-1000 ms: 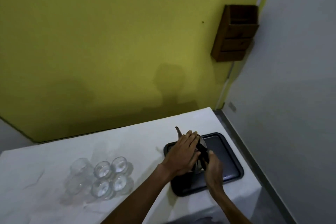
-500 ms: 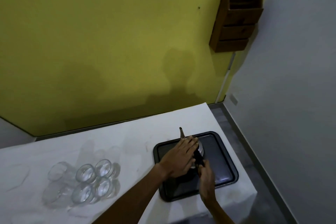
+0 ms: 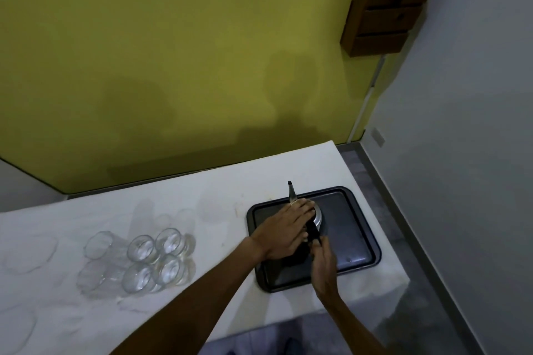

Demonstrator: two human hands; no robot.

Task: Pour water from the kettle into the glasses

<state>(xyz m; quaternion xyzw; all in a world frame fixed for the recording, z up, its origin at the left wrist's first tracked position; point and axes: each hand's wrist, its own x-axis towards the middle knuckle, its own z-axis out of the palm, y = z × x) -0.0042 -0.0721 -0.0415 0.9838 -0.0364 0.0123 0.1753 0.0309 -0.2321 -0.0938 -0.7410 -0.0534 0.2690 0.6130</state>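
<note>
A small metal kettle with a thin spout pointing away from me stands on a black tray at the right of the white table. My left hand lies flat over the kettle's top and hides most of it. My right hand is closed around the kettle's black handle on the near side. Several clear glasses stand grouped upright on the table to the left, apart from the tray.
The white table ends close to the tray on the right, with a grey floor beyond. A yellow wall runs behind the table. A brown wooden holder hangs on the wall at upper right.
The view has tilted down and shifted, so the table sits higher in frame. Both hands stay on the kettle on the tray; my right hand has settled on the handle.
</note>
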